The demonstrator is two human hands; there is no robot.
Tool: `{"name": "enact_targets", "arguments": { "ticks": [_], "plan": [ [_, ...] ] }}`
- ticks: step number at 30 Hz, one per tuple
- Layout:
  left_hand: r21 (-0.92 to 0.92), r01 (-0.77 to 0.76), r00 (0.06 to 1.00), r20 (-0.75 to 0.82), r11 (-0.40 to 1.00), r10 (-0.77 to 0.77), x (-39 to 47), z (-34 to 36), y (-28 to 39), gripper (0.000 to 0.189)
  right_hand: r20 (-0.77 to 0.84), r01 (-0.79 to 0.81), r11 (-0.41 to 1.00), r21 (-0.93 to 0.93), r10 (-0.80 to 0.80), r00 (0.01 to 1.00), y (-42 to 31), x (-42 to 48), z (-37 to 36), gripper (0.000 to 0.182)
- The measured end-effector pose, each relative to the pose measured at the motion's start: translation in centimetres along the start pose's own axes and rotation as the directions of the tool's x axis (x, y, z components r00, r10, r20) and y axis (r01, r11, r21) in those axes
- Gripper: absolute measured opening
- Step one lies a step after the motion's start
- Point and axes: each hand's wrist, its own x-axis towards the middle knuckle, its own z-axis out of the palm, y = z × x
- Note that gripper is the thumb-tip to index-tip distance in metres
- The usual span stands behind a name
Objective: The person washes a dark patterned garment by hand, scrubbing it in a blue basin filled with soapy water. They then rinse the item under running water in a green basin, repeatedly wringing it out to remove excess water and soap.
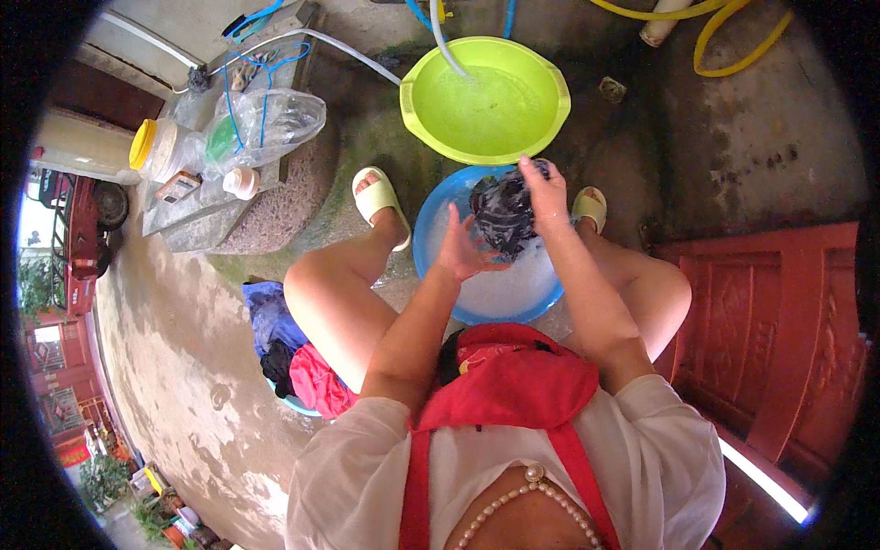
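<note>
A wet, dark wad of cloth (505, 213), black with pale suds on it, is held up over the blue basin (426, 275). My right hand (546, 196) grips its right side. At the lower left of the wad is my left hand (464, 247), thumb and fingers spread and palm toward the cloth; some fingertips overlap its lower edge. Whitish, foamy water (491, 292) fills the basin, which sits between my feet. Just beyond it stands a lime-green basin (410, 124) of water, a grey hose (447, 51) reaching into it.
Left of my leg, blue, black and red clothes (320, 381) are heaped in a light-blue basin (302, 407). A stone slab (206, 213) holds a yellow-lidded jar (161, 148), plastic bags (289, 120) and blue hangers (265, 89). Red wooden door (763, 337) to the right; yellow hose (742, 65) at top right.
</note>
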Motion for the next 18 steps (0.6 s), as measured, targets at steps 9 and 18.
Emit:
{"name": "enact_targets", "arguments": {
  "ticks": [9,18],
  "plan": [
    [-0.101,-0.658,0.7,0.282,0.746,0.656,-0.9,4.2,2.1,0.03,0.043,-0.1,0.939,0.329,0.091,0.995,-1.7,-2.2,2.4,0.034],
    [0.61,-0.79,0.423,0.611,-0.056,0.669,-3.3,6.4,2.9,0.021,0.593,-0.712,0.646,0.276,0.469,0.655,2.7,0.2,-0.3,0.03]
  ]
}}
